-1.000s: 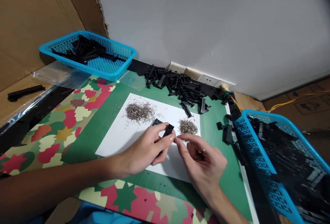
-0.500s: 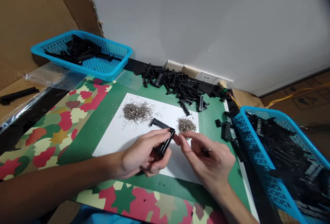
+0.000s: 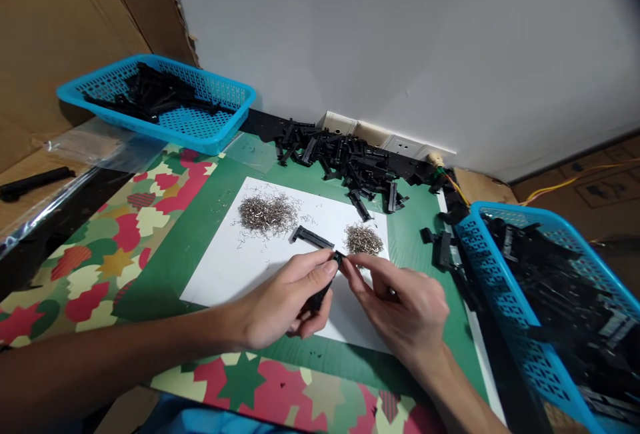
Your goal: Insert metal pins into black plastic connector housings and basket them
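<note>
My left hand [image 3: 283, 301] is closed around a black plastic part [image 3: 338, 259], its end showing between thumb and forefinger. At that end, the fingertips of my right hand [image 3: 407, 307] are pinched together; whatever they grip is too small or hidden to make out. Just beyond the fingers, a similar long black plastic piece [image 3: 314, 237] lies over the white paper [image 3: 215, 267]. Two heaps of tiny bent metal pieces rest on this sheet: a larger left heap [image 3: 267, 214] and a smaller right heap [image 3: 363, 239].
Black plastic parts [image 3: 345, 157] are piled along the wall by a power strip [image 3: 400, 145]. Blue baskets of black parts stand at the back left [image 3: 200, 137] and right [image 3: 505, 287]. Yellow wires [image 3: 545, 189] run above the right basket.
My right fingertips have moved left, up against the end of the black part. My left hand has turned the part, so less of its length shows.
</note>
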A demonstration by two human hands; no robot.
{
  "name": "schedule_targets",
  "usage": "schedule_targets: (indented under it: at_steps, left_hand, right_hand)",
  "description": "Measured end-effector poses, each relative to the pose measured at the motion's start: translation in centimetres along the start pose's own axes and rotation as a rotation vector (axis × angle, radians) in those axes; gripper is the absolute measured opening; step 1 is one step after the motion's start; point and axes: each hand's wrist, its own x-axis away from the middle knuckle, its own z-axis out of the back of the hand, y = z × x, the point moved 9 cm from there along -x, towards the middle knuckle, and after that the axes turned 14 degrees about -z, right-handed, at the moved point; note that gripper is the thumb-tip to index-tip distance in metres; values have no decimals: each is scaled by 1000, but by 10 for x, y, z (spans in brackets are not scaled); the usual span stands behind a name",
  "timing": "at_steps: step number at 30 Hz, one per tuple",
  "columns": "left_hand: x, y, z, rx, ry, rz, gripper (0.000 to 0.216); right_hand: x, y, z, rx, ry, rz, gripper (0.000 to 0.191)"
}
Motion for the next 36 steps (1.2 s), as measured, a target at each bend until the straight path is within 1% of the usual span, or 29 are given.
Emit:
schedule_targets:
  at_steps: [5,13,16,18,22,26,30,33,35,36]
  left_hand:
    - [1,0,-3,48,-7,25,35]
    - [1,4,-6,93,-42,14,35]
    - [1,6,-5,62,-58,-5,37]
    - [1,7,-4,37,-65,-22,38]
    - [-2,7,2,20,-36,-43,41]
    - [-3,4,4,138,0,-18,37]
    - [-3,5,2,253,15,2,33]
    - [-2,7,1,277,17,1,31]
    - [-2,6,2,262,28,13,32]
    - [-1,5,3,245,36,19,33]
  right_hand:
    - [3,-4,4,25,43,11,5]
    - [4,-8,9,-29,97,63,8]
    - [4,-8,7,-82,64,70,13]
    - [4,-8,6,-104,50,64,13]
    - [1,-6,6,-122,50,51,14]
    - [-4,-3,5,-163,3,13,15]
    - [-4,7,-1,-249,-99,-93,17]
    - [-4,16,4,-364,-85,-143,27]
    - [-6,18,9,-397,-68,-106,35]
    - [-7,17,11,-375,-70,-69,37]
